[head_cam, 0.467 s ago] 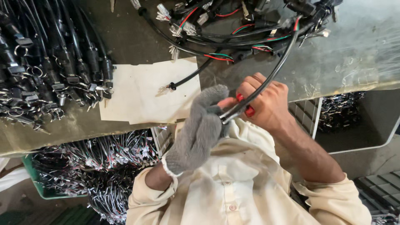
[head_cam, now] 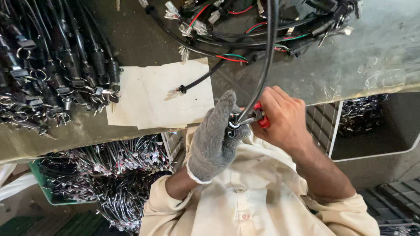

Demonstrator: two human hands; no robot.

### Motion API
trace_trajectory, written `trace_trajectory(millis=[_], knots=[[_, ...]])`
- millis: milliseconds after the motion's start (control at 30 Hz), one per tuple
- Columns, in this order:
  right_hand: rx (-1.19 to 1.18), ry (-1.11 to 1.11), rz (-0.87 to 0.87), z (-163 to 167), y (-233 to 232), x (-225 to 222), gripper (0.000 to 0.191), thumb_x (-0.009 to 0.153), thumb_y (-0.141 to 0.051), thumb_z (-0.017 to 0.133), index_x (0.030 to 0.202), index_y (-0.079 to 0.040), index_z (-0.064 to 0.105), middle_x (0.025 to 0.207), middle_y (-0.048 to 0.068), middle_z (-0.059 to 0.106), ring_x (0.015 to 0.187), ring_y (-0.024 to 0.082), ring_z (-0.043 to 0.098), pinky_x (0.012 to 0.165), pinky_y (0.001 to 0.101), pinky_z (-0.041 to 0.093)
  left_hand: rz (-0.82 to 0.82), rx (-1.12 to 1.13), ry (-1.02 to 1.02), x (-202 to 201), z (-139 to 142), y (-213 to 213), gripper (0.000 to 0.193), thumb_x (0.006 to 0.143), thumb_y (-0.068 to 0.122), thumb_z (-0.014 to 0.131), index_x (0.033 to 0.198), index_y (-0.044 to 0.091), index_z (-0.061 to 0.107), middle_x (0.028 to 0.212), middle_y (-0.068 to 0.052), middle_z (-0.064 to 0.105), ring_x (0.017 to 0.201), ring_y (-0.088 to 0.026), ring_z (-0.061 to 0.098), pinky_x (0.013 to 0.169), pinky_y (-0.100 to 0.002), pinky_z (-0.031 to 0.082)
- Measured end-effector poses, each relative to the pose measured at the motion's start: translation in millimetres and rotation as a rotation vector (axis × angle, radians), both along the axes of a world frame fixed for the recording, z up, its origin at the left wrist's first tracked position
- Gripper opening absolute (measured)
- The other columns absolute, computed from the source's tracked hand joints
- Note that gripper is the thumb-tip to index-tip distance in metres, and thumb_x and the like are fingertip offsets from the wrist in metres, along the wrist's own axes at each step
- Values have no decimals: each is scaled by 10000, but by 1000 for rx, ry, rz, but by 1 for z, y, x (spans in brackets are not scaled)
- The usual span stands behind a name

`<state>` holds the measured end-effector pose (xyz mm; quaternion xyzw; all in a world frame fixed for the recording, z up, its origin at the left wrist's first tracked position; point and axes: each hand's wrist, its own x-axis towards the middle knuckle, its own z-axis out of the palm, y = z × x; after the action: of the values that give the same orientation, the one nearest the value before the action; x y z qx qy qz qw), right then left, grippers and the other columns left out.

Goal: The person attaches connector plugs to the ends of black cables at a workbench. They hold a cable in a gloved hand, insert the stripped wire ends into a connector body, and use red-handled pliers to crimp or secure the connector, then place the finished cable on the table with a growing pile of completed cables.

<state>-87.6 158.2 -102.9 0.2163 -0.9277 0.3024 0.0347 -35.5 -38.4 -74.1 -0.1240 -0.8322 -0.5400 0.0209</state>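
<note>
At the frame's centre, my gloved left hand (head_cam: 215, 139) now clamps the black cable (head_cam: 264, 65), swung upright, while my right hand (head_cam: 282, 117) squeezes red-handled pliers (head_cam: 257, 117) onto it.

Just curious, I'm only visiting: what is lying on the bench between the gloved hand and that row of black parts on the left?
In the head view, a pale paper sheet lies between the gloved left hand and the row of black parts.

The red-handled metal hand tool (head_cam: 258, 117) is mostly buried inside the bare right hand (head_cam: 284, 120), so its kind cannot be told. The thick black sheathed cable (head_cam: 267, 52) leaves the top edge, and its lower end is hidden in the grey knitted glove on the left hand (head_cam: 216, 137). The heap of black plugs with metal rings (head_cam: 48, 74) is cut off at the left edge.
</note>
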Motion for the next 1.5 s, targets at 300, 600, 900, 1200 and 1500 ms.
trace_trajectory(millis=[300, 600, 900, 1200, 1500], knots=[[68, -79, -110, -4, -28, 12, 328, 760, -243, 834, 907, -88, 585, 787, 65, 620, 737, 301, 634, 576, 438, 465, 143, -688, 317, -1, -10, -21, 711, 901, 41, 681, 1551, 24, 394, 1328, -186, 619, 1012, -356, 631, 875, -471, 527], [-114, -74, -105, -3, -49, 19, 310, 733, -146, 786, 966, -66, 598, 813, 96, 603, 728, 331, 619, 610, 434, 470, 33, -573, 290, -15, -2, -38, 747, 943, 98, 739, 1580, 31, 354, 1329, -154, 638, 979, -316, 644, 841, -450, 524], [-339, 95, 191, -23, -53, 1, 312, 720, -138, 811, 872, -80, 545, 880, 75, 615, 854, 316, 630, 810, 479, 497, -308, 508, -572, 14, 21, -63, 628, 1036, -4, 588, 1641, 66, 435, 1042, -10, 570, 851, -67, 527, 838, -249, 511], [-156, -140, 9, -33, -69, 24, 349, 689, -133, 782, 941, -68, 550, 842, 111, 573, 801, 351, 590, 679, 448, 466, 93, -482, 89, 15, 17, -64, 650, 1001, 177, 708, 1554, 26, 401, 1073, -151, 637, 834, -328, 606, 702, -450, 466], [64, 255, -15, -10, -65, -8, 714, 825, -526, 887, 1307, -76, 613, 1237, 157, 542, 1169, 402, 498, 1001, 561, 387, 538, -404, 17, -18, 54, -156, 511, 1141, 272, 552, 1595, 94, 401, 1116, -74, 761, 966, -190, 761, 843, -361, 615]])
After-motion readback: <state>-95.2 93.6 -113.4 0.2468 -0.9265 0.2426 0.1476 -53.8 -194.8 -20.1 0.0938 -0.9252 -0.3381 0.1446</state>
